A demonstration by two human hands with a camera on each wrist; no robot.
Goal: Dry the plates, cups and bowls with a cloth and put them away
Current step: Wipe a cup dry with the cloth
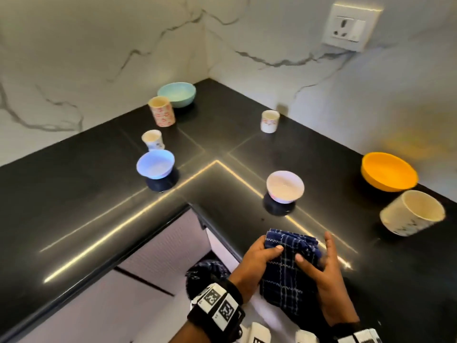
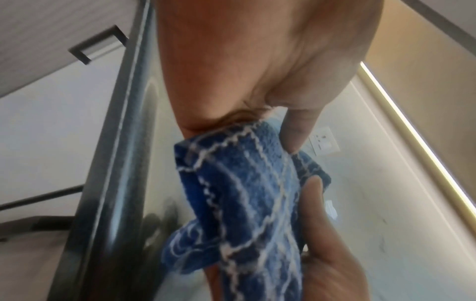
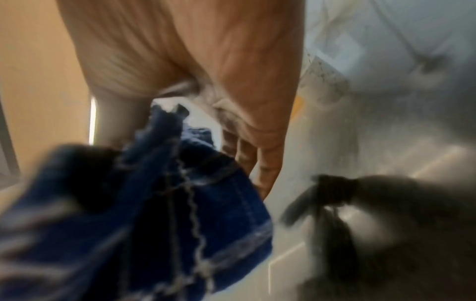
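The left hand (image 1: 259, 258) has its fingers (image 1: 279, 248) curled over the top fold of the cloth (image 1: 289, 263), thumb underneath. The right hand (image 1: 321, 271) pinches the cloth's right side with its thumb; its forefinger sticks out straight, and the right wrist view is too blurred to show the other fingers.

The cloth, dark blue with thin white checks, is bunched over the near edge of the black bench (image 1: 74, 206). It looks soft, light and limp, so it should go best spread across a palm.

Nearest is a white bowl (image 1: 285, 186), probably ceramic: stiff, breakable, slippery if wet, best taken by rim and foot. Far right, near a yellow bowl (image 1: 389, 172), a white cup (image 1: 413, 214) sits tilted.
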